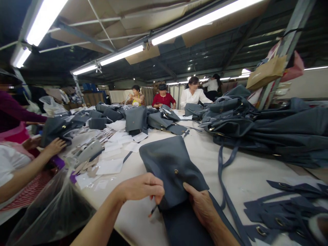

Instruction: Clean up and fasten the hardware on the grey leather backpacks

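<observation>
A dark blue-grey leather-look bag (166, 167) lies in front of me, its flap up and a small brass-coloured round fitting near the middle. My right hand (200, 201) grips the bag's right side, thumb on top of the flap and the other fingers hidden beneath. Close to the left edge of the bag, my left hand (151, 188) is closed, knuckles up. A small thin tool (153, 212), dark with an orange-brown end, sticks out below its fingers; its exact kind does not show.
Piled bags (256, 126) stand at the right, with straps (221, 171) hanging down. Cut strap pieces (282, 215) lie at the lower right. White paper sheets (110, 166) and more bags cover the left and far table. A co-worker's hand (55, 147) is at the left; several people sit across.
</observation>
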